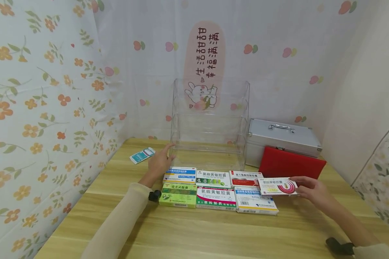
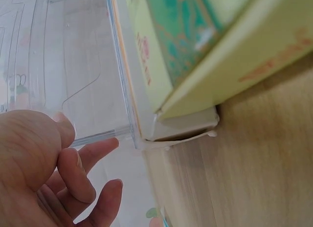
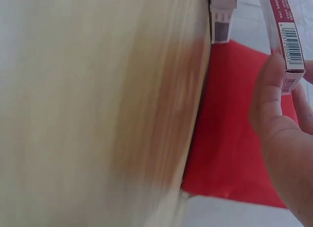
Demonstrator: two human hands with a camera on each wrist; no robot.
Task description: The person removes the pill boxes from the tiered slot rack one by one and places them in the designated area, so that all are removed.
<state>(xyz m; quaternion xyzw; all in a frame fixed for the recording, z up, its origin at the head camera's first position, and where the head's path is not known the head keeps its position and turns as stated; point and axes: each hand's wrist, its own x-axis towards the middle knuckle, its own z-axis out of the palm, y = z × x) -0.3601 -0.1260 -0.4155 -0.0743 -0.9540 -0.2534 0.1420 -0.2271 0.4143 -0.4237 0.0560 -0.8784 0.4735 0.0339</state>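
Pinching a white box with red arcs in the right hand, just above the table beside six medicine boxes, red case behind, left hand relaxed, fingers touching the clear tiered rack, teal packet nearby.

Bare table lies open behind both hands; ahead of the left fingers stands the clear rack, boxes packed just beside them.
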